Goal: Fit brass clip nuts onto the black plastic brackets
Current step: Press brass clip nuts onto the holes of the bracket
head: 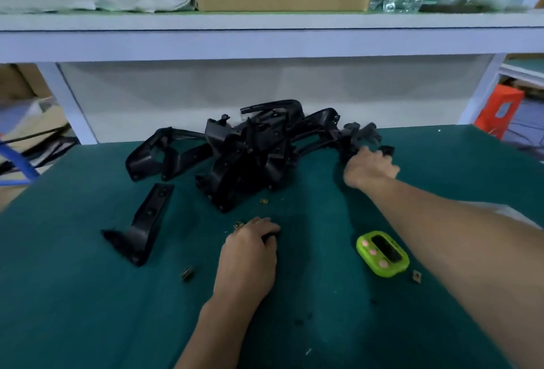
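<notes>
Right grip point(369, 167) was curled round a black bracket point(354, 133) at the pile's point(250, 156) right end — left grip point(253, 246) lay on the bench point(88, 309), couldn't tell if holding anything. Brass clip nut point(239, 224) sat just off left's fingertips.

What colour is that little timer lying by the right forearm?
The timer is lime green, with pink buttons and a dark screen; head view shows it.
</notes>
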Available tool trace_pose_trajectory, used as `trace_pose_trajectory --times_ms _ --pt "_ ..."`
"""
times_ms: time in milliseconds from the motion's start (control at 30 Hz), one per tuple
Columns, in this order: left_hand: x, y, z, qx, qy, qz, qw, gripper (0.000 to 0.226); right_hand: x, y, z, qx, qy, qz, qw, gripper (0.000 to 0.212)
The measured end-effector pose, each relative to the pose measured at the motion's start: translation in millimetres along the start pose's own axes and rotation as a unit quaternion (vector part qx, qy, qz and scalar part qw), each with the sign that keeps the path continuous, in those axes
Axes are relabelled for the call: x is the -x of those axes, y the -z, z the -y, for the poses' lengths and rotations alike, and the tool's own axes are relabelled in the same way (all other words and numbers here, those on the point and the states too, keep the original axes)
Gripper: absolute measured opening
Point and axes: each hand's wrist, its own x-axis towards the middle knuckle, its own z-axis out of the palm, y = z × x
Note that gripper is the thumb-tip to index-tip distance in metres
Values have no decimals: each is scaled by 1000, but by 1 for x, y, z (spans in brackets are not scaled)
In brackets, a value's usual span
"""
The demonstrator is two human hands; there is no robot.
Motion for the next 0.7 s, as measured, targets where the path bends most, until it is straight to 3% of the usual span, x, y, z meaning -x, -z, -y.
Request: trace_pose_trajectory --times_ms 200,333,433,500,533,600,700 --pt "2 0 -1 51 11 3 999 41 43 0 6 46 102 -21 993 41" --pt "11 7 -7 16 -5 25 1000 57 95 20 -9 79 173 -41 981 23" --pt "22 10 -12 23 -12 3 1000 54 125 35 -26 0 186 -89 978 27" --pt "30 13 -14 39 -24 -42 998 45 144 43 -40 -131 179 -77 972 24" --pt "35 14 -15 55 -27 -64 996 42 155 45 -46 -240 165 -38 956 22" --pt "44 15 -19 102 -25 -90 990 46 179 47 -55 -456 127 64 878 24" --pt "59 14 -29 150 -43 -75 985 68 211 38 -62 -583 108 188 783 25"
